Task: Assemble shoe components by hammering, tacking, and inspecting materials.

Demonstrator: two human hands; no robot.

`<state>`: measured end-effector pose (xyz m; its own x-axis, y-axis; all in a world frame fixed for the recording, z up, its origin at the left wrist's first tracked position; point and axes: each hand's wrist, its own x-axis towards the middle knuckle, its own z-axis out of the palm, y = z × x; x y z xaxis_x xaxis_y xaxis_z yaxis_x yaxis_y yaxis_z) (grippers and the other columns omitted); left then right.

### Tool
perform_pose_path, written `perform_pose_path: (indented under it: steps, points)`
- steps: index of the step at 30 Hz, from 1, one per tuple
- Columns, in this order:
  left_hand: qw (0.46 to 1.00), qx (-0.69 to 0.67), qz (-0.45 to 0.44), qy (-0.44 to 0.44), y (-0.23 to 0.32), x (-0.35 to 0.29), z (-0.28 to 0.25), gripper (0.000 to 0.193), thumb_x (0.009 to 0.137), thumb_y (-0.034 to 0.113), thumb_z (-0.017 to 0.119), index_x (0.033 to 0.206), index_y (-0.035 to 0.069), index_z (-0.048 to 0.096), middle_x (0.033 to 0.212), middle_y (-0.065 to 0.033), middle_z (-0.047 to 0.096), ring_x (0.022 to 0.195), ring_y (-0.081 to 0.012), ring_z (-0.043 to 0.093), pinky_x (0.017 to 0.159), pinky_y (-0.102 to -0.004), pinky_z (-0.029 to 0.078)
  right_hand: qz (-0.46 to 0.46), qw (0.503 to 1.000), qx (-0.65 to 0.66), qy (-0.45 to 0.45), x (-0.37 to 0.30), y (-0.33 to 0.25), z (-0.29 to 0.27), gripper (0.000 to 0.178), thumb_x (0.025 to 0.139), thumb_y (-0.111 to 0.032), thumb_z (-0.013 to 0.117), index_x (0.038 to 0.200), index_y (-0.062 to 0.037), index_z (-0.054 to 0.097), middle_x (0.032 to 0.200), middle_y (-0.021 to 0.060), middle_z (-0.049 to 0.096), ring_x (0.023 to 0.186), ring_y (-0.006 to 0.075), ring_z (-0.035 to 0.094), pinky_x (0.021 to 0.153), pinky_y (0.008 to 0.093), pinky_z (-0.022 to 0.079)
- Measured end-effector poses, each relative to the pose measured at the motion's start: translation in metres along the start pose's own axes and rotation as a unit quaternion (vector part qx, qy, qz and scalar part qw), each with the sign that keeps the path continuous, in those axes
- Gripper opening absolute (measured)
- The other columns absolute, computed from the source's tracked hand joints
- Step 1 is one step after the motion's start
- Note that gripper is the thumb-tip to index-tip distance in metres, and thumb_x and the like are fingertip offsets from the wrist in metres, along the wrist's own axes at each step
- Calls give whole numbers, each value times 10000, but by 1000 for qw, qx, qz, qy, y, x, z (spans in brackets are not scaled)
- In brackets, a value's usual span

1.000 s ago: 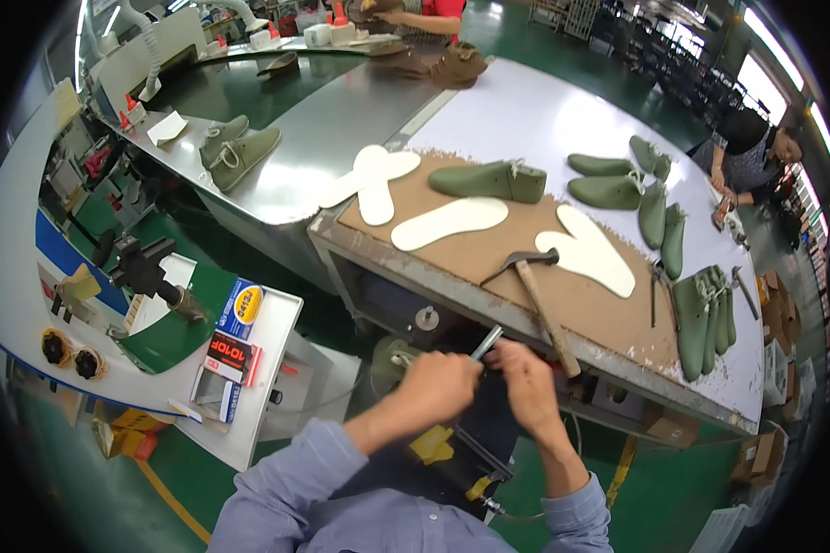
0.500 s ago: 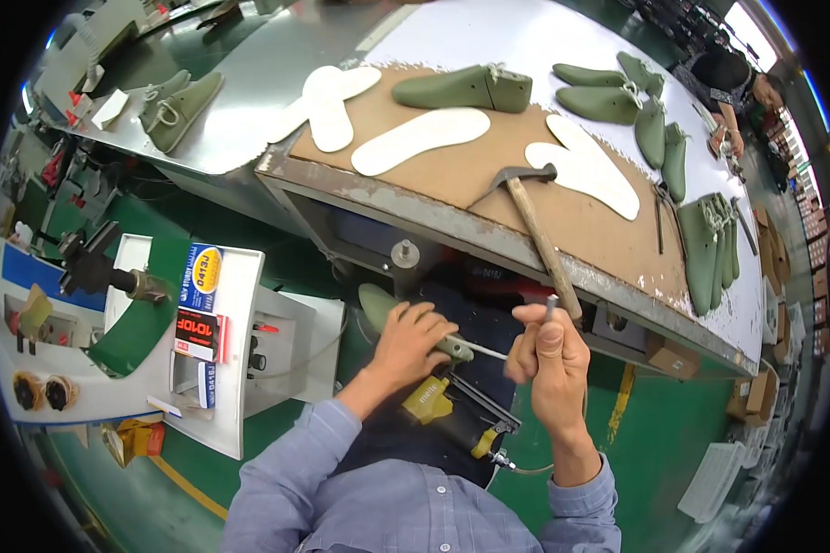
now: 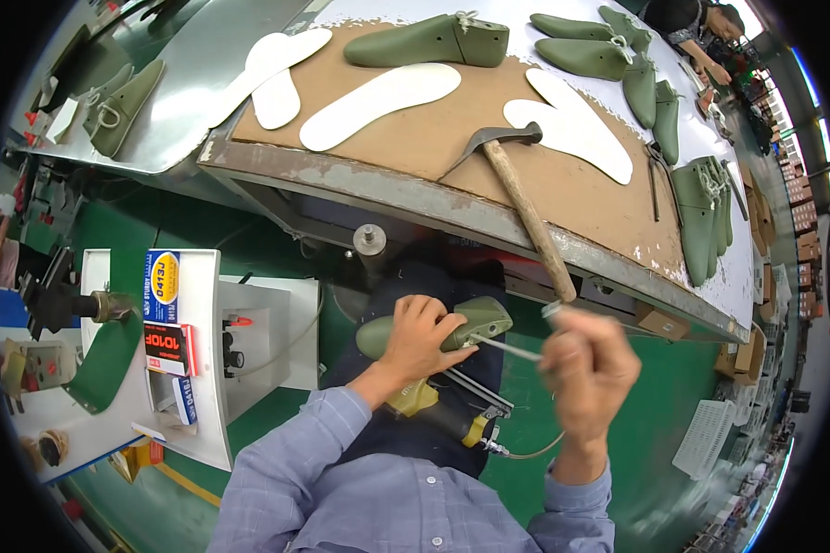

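Observation:
A green shoe last lies across my lap, and my left hand grips it from above with the fingers bent over its middle. My right hand, partly smeared by motion, is closed around a thin metal rod. One end of the rod reaches the side of the last near its heel, beside my left fingertips; a short piece shows above my right fist. Below the last, a yellow and black air nailer with a hose rests on my lap.
A hammer lies with its handle over the bench's near edge. White insoles and several green lasts are on the bench. At left stands a white machine table with small boxes. Another person works at the far right.
The last has turned in my left hand, so its heel end now shows more plainly to the right. My right hand and rod have moved slightly right and down. The view has shifted.

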<state>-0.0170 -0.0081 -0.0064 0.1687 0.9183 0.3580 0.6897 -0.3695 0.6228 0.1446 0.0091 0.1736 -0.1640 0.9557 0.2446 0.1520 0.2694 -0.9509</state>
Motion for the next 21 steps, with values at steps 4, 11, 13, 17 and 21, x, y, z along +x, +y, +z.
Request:
perform_pose_path:
  steps: [4,11,13,17,21]
  points:
    - [999,-39,7,22,-12,1,-7,434,659,330,822,974,103,627,1003,-71,586,963,-255,553,877,-419,434,20,995,-88,-47,-1,-6,-4,189,819,42,655,997,8,709,729,68,655,594,90,584,515,215,432]
    - [993,-115,16,-25,-25,-5,5,405,717,290,797,986,47,617,970,-90,672,895,-294,652,797,-393,509,-41,907,-371,-196,-24,102,7,114,790,-109,716,903,-106,712,734,91,633,641,277,630,557,346,502]
    - [994,-106,18,-27,-27,-5,4,395,725,280,791,987,43,615,965,-97,671,880,-300,653,791,-395,510,19,930,-328,-168,-28,110,11,112,795,-120,711,905,-97,713,754,98,643,679,297,640,582,368,506]
    - [995,-94,28,-24,-29,-1,2,395,737,287,779,997,42,610,949,-100,670,883,-287,652,777,-390,511,166,926,-266,-211,-15,114,3,147,826,-119,673,949,-56,720,858,156,687,752,319,664,638,363,513]
    - [996,-82,31,-19,-25,-4,2,385,745,304,770,990,52,611,933,-93,663,872,-284,647,779,-388,508,273,918,-219,-187,-4,110,3,176,838,-114,644,970,-19,710,882,180,693,706,295,668,641,351,509]
